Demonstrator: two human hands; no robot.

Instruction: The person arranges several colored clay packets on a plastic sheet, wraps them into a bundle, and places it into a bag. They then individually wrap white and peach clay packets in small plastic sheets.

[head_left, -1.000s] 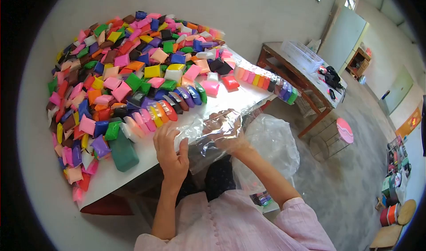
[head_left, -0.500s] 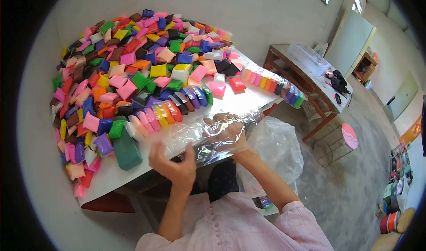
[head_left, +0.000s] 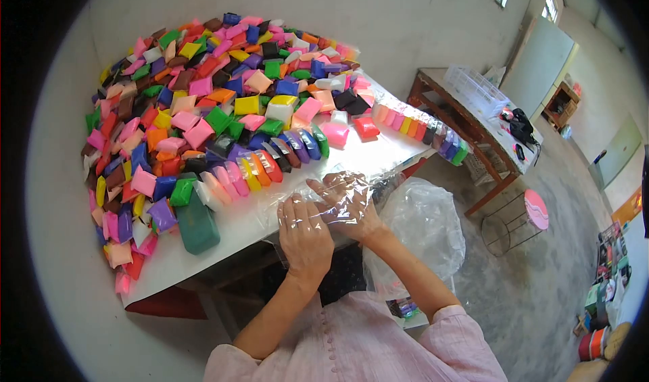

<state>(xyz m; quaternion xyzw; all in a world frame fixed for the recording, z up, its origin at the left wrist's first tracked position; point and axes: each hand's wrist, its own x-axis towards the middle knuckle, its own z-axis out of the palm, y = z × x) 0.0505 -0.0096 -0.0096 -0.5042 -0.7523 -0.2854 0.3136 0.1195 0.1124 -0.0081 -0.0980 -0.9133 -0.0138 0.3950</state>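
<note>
A clear plastic bag (head_left: 270, 209) is stretched at the white table's front edge, glossy with reflections. My left hand (head_left: 304, 236) is closed on its near side, fingers close together. My right hand (head_left: 353, 206) lies beside it, partly covered by the shiny film, with its fingers bent on the bag; the fingertips are hard to make out. Just beyond my hands, a row of small coloured packets (head_left: 253, 172) stands on edge, running from white and pink to purple and green. A dark green block (head_left: 197, 228) sits at the row's left end.
A large heap of coloured packets (head_left: 203, 98) covers the back and left of the table (head_left: 159, 274). Another packet row in clear wrap (head_left: 420, 132) lies at the right end. A big translucent bag (head_left: 422, 236) hangs beside my right forearm. A pink-topped stool (head_left: 536, 209) stands on the floor.
My left hand has moved right and slightly up, from apart with fingers spread to closed on the bag beside my right hand. My right hand has barely moved.
</note>
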